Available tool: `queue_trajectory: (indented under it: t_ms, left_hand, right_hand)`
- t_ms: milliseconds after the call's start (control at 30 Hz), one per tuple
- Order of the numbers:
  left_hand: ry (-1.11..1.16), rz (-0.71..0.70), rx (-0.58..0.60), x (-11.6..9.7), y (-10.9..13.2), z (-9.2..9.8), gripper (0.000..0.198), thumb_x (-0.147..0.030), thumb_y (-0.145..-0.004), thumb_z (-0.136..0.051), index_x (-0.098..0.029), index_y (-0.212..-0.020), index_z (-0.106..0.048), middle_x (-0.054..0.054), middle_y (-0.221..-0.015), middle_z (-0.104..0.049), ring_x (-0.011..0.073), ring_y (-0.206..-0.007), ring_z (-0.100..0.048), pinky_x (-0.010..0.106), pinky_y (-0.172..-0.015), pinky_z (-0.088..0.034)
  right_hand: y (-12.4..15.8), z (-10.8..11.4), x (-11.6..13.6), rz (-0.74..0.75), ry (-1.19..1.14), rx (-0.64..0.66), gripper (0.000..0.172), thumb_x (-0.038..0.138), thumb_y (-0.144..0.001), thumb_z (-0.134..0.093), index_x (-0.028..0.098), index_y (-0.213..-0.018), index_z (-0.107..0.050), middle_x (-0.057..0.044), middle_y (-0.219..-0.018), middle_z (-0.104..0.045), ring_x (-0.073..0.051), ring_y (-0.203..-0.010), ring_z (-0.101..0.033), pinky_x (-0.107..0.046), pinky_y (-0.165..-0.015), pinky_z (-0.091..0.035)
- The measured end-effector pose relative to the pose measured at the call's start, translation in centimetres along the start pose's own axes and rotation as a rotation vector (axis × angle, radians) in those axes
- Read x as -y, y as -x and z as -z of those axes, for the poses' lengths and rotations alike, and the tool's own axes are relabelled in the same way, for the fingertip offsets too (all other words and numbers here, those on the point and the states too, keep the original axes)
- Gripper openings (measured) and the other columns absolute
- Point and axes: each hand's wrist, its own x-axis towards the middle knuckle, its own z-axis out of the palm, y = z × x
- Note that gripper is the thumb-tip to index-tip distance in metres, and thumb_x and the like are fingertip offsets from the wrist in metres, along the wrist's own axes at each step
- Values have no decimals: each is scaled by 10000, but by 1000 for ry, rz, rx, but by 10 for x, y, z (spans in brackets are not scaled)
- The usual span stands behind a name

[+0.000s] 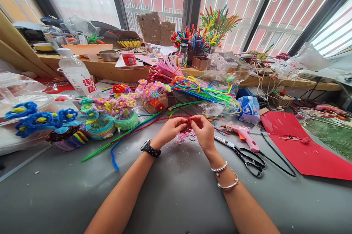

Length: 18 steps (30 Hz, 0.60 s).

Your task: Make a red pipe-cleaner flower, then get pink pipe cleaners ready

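Observation:
Both my hands meet at the middle of the grey table, fingertips pinched on a dark red pipe cleaner (189,119). My left hand (171,130), with a watch on its wrist, grips it from the left. From the right, my right hand (202,131) pinches the same piece; bracelets circle that wrist. The fingers cover most of the worked part. Beneath the hands lie pink fuzz clippings (181,138) and small scissors with a white handle (192,137). Large black-handled scissors (239,151) and a pink glue gun (243,135) rest right of my right hand.
Pipe-cleaner flower pots (126,121) and blue flowers (44,118) stand at the left. Loose green (110,149) and blue stems (113,157) cross the table. Coloured stems (203,89) are heaped behind the hands. A red sheet (302,142) and the glue gun's cable (280,162) lie right.

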Motion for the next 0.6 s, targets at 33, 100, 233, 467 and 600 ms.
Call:
queue_trajectory:
  t_ms: [33, 100, 233, 467, 600]
  left_hand:
    - [-4, -6, 6, 0, 0, 0, 169, -257, -726, -508, -127, -830, -539, 42, -785, -606, 132, -709, -589, 264, -678, -462]
    - [-51, -30, -10, 1, -1, 1, 162, -248, -743, -481, -131, -846, -526, 50, -783, -611, 140, -708, -598, 271, -669, -470]
    - [-251, -109, -246, 7, -4, 10, 170, -237, -785, -402, -141, -898, -486, 67, -817, -616, 147, -695, -608, 282, -657, -474]
    - [-820, -191, -440, -3, -13, 29, 183, -218, -750, -468, -158, -921, -481, 60, -821, -630, 178, -763, -595, 283, -674, -444]
    - [-1131, -139, -349, -16, -23, 32, 253, -237, -739, -498, -160, -978, -469, 52, -825, -643, 200, -780, -594, 280, -643, -426]
  right_hand:
    - [-1, 0, -1, -3, -7, 10, 121, 279, -718, -530, 182, -782, -563, -19, -733, -629, -141, -659, -594, -271, -645, -483]
    - [-2, 2, -1, 4, -4, 30, 141, 290, -721, -529, 183, -803, -572, -28, -763, -635, -146, -686, -597, -275, -663, -479]
    - [-6, 10, 0, 26, 58, -49, 210, 336, -719, -536, 181, -850, -588, -35, -781, -637, -147, -689, -590, -274, -666, -464]
    - [-14, 30, 7, 89, 222, -288, 347, 394, -780, -428, 160, -572, -579, -41, -699, -621, -143, -671, -561, -264, -658, -413]
    - [-18, 38, 5, 84, 215, -394, 326, 401, -773, -425, 155, -620, -575, -59, -748, -617, -153, -705, -557, -272, -657, -416]
